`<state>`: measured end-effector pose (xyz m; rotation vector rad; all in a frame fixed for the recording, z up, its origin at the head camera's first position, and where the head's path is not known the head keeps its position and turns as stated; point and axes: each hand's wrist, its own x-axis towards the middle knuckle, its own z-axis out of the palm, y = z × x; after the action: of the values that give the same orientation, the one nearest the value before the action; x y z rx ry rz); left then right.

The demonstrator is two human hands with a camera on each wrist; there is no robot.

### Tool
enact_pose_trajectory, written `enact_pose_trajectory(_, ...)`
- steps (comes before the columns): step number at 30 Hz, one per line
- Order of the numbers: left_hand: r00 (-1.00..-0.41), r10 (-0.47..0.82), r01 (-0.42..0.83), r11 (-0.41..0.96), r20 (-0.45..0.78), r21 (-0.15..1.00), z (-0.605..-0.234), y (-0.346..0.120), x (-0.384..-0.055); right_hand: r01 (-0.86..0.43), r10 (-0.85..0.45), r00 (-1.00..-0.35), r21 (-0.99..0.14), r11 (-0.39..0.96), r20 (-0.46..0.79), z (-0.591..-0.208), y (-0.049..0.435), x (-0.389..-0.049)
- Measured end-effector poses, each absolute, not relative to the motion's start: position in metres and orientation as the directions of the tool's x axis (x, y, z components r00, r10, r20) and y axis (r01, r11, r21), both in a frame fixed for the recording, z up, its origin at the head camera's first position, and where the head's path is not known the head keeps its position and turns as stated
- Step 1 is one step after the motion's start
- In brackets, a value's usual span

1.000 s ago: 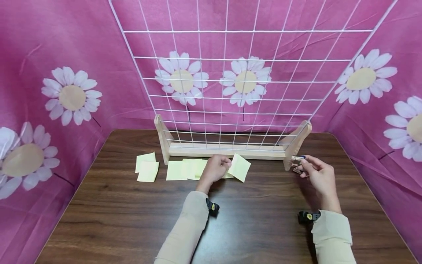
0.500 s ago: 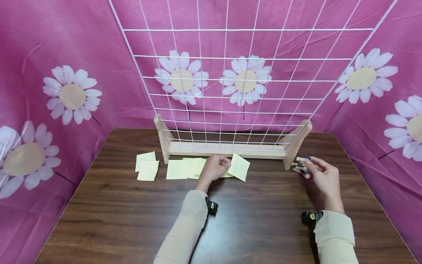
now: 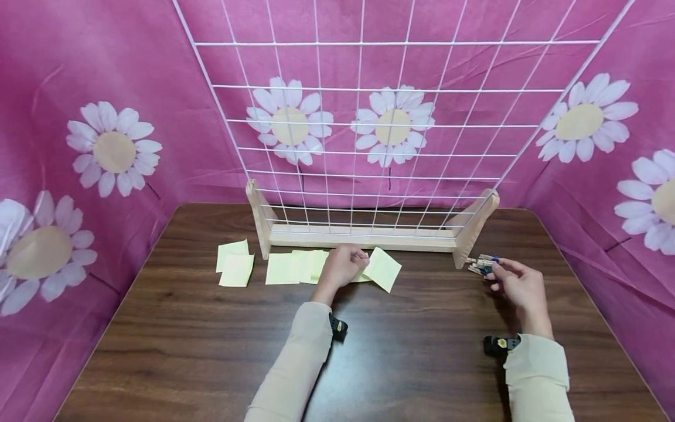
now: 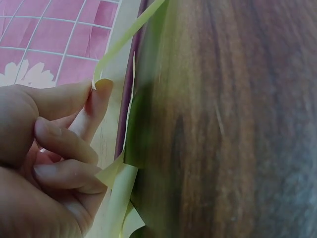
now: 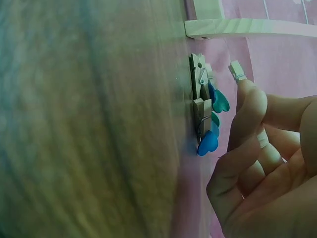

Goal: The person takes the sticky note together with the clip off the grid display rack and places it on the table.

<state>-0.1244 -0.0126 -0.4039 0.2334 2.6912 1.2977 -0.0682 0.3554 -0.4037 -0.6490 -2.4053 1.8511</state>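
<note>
My left hand [image 3: 340, 271] pinches the corner of a yellow sticky note [image 3: 383, 269] between thumb and forefinger. In the left wrist view that sticky note [image 4: 126, 40] lifts away from the table at an angle. More sticky notes [image 3: 287, 268] lie overlapping in a row under and left of this hand. At the right, my right hand [image 3: 524, 288] pinches a small wooden clothespin [image 5: 236, 70], its far end mostly hidden by the fingers. Just beside it, several clothespins [image 5: 202, 121] with blue and green hearts lie in a small heap on the table.
A white wire grid [image 3: 361, 123] stands upright in a wooden stand [image 3: 364, 238] behind the notes. Two more sticky notes [image 3: 236, 271] overlap left of the stand. The stand's right foot [image 3: 466, 243] is close to the clothespins. Pink flowered cloth [image 3: 200, 117] surrounds the table [image 3: 411, 351].
My right hand has drawn slightly right from the clothespin heap, more of which now shows. The left hand stays put while its note tilts a little.
</note>
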Motion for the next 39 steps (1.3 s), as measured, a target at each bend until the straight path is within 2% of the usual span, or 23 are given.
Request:
enact_pose_trajectory(11, -0.982, 0.187, 0.13, 0.64, 0.011, 0.758, -0.4056, -0.0118, -0.1203, 0.348, 0.303, -0.92, -0.871, 0.346, -0.247, -0.4125, 0.3616, -0.0641)
enact_pose_trajectory(21, -0.979, 0.191, 0.179, 0.649, 0.069, 0.739, -0.4084, -0.0101, -0.1193, 0.344, 0.285, -0.927, -0.859, 0.379, -0.246, -0.4137, 0.364, -0.0622)
enact_pose_trajectory(39, -0.993, 0.118, 0.07, 0.545, 0.006, 0.836, -0.4112, -0.0088, -0.1174, 0.343, 0.294, -0.925, -0.859, 0.38, -0.24, -0.414, 0.3652, -0.0618)
